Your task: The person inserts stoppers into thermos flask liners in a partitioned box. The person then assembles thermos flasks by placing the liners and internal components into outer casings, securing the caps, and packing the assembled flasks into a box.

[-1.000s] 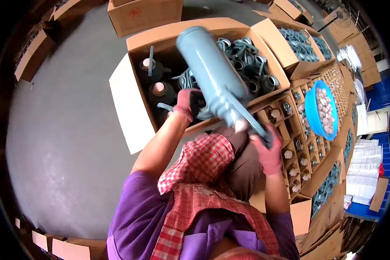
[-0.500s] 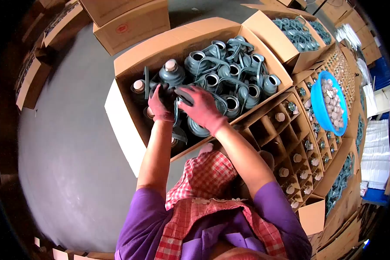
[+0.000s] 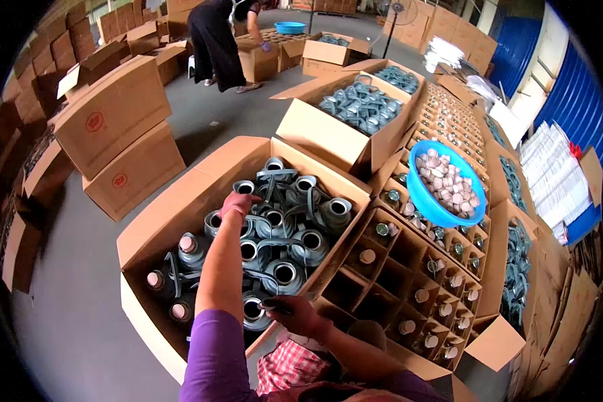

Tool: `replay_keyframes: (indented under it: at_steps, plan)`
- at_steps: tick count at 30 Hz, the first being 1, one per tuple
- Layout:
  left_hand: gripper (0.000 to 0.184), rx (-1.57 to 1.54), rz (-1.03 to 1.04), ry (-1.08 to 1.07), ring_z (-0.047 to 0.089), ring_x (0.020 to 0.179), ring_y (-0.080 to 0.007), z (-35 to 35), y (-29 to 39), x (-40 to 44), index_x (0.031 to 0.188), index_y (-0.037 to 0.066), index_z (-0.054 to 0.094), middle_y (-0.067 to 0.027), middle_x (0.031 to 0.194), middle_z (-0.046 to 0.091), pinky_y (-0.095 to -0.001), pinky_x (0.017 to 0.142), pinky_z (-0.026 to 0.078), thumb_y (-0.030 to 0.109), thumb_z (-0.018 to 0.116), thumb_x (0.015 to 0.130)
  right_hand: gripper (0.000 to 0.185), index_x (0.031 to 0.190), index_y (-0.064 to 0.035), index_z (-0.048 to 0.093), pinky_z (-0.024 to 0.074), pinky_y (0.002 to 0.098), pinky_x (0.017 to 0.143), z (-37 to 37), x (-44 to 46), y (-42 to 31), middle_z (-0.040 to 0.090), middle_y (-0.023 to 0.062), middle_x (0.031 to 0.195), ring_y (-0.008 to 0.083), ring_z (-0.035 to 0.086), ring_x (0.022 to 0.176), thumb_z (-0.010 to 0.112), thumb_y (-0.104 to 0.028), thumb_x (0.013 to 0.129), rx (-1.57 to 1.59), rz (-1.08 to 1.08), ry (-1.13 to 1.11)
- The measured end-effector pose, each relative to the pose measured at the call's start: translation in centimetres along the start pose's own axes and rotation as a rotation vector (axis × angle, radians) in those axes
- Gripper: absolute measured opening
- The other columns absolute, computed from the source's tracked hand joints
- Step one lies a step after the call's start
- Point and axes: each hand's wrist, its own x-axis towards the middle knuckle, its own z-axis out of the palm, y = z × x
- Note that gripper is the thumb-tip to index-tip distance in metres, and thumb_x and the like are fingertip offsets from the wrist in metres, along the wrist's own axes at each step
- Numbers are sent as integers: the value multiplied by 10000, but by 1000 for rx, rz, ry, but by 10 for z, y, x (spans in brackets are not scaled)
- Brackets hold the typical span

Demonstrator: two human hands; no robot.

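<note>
A large open carton (image 3: 194, 175) holds several grey-green thermos flasks (image 3: 285, 271) with looped handles and round open mouths. On its left side, several flasks have pinkish stoppers (image 3: 189, 242). My left hand (image 3: 238, 203), in a pink glove, reaches to the back of the carton, its fingers curled at a flask and partly hidden. At the carton's near edge is my right hand (image 3: 298, 315), gloved in pink with dark fingertips. Its fingers are pinched together beside an open flask mouth (image 3: 253, 308); what they hold is unclear.
To the right, a divided carton (image 3: 355, 305) holds stoppered bottles; a blue basin (image 3: 419, 194) of stoppers stands beyond. Another carton (image 3: 328, 137) of flasks sits behind. Closed boxes (image 3: 117, 134) are stacked at left. A person (image 3: 218, 40) bends over cartons at the back.
My hands were close together over the stoppered side of the carton. Now they are apart: the left farther back, the right at the near edge. The view has tilted up.
</note>
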Motion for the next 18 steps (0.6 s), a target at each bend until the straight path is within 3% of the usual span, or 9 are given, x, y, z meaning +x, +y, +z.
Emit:
replay_keyframes:
  at_steps: [1,3,5,8,11,12,14,16,18]
  plan:
    - [505,-86,-64,-93,569,1120,-278,0,-6,13,1028,101,692,-87,1151,638,-388,914,424,454,744,670,270,1124,-56,611,498,356,818,-2,0,0,656,142,1057,219,637,960,612,-171,880,-107,5,-7]
    - [558,156,-159,17,605,1061,-243,-18,13,-19,1033,96,693,-85,1114,654,-376,837,462,501,744,653,270,1101,-53,621,496,363,818,-8,2,-4,658,144,1046,250,643,947,626,-181,863,-322,8,-22]
    - [617,431,-147,85,598,1086,-208,-19,25,-56,1087,117,675,-71,1174,632,-364,887,457,579,689,679,272,1073,-54,629,496,376,818,-4,1,2,656,149,1021,284,639,932,632,-201,845,-337,-8,2]
    - [670,665,-133,-66,558,1153,-203,-2,19,-68,1178,153,628,-54,1274,570,-347,956,432,624,644,702,294,1061,-56,629,492,398,819,-2,-2,1,655,155,981,317,631,919,632,-239,831,-509,-80,-16]
    - [709,823,-166,-124,561,1149,-205,13,20,-49,1259,182,563,-43,1291,557,-359,949,436,584,684,688,315,1068,-63,623,485,413,824,1,-9,-18,649,165,963,339,620,920,630,-261,823,-619,-70,-68]
    - [749,708,-45,-293,566,1137,-218,15,8,-28,1276,151,543,-59,1279,565,-360,940,443,560,713,673,321,1071,-65,621,483,416,825,-1,-10,-24,646,169,961,346,616,922,630,-266,821,-638,-53,-88]
    - [601,76,-100,-375,591,975,-227,7,-20,-3,1146,87,596,-75,1115,609,-350,827,464,437,739,679,319,1109,-57,606,477,420,835,-4,-12,-18,644,165,975,334,617,933,613,-228,840,-629,-74,-98]
    - [455,-532,-179,-276,616,814,-236,-6,-47,5,1016,23,649,-91,952,654,-339,715,486,314,766,686,313,1116,-60,604,474,427,839,-6,-10,-7,642,166,982,341,614,936,604,-224,850,-618,-134,-104]
    - [313,-635,-101,-46,594,644,-228,-30,-55,-3,849,4,680,-83,780,656,-347,583,466,258,776,694,302,1094,-73,613,474,437,836,-11,-6,7,639,169,981,367,606,930,602,-254,852,-606,-229,-100]
